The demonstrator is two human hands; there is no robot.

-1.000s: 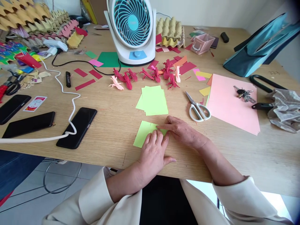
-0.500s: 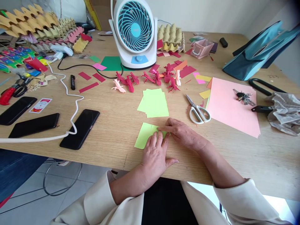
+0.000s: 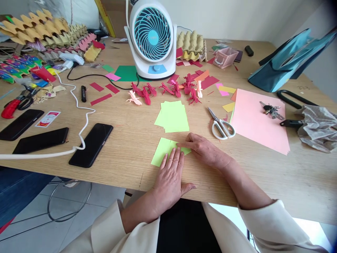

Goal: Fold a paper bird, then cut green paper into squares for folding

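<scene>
A light green sheet of paper point(image 3: 159, 154) lies on the table in front of me, with a crease or slit near its top edge. My left hand point(image 3: 170, 174) rests flat on its lower part, fingers stretched and thumb apart. From the right, my right hand point(image 3: 204, 149) reaches across the sheet. Its index finger is stretched out and pressed on the paper, while its other fingers curl in. Part of the sheet is hidden under both hands. Just beyond lies a small stack of light green paper point(image 3: 175, 116). White-handled scissors point(image 3: 221, 124) lie to the right of that stack.
Folded red paper figures point(image 3: 175, 88) and a fan point(image 3: 154, 42) stand farther back. Pink sheets point(image 3: 259, 126) with keys point(image 3: 272, 110) lie at right, near a blue bag point(image 3: 276, 66). Phones point(image 3: 91, 144) and a white cable point(image 3: 85, 123) are at left.
My left hand has slid slightly back toward me and down the sheet, its fingers now flatter and straighter. My right hand stays in place. The view has shifted slightly.
</scene>
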